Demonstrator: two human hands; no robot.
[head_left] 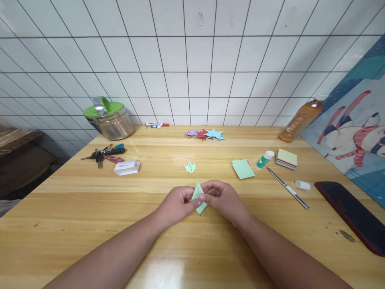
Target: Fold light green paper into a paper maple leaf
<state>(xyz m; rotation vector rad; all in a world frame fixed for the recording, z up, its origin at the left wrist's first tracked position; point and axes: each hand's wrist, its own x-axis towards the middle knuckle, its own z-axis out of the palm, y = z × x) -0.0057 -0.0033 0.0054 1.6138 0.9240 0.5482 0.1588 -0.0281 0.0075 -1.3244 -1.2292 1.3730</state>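
Observation:
A light green piece of folded paper point(197, 192), shaped like a narrow kite with a crease down its middle, is held between both hands. My left hand point(178, 204) grips its left edge, thumb on the front face. From the right, my right hand point(224, 199) pinches it with thumb and fingers. Some fingertips are hidden behind the paper. Just beyond the hands lies a smaller folded green paper piece point(190, 167) with pointed tips. A stack of green square paper point(243, 169) rests to the right of my right hand.
Paper maple leaves point(214, 135) lie by the wall. At right are a glue stick point(264, 159), sticky notes point(286, 158), a utility knife point(287, 187), a white cap point(302, 185), a phone point(351, 212) and a bottle point(302, 118). Keys point(105, 153), an eraser point(126, 167) and a pot point(110, 120) stand left.

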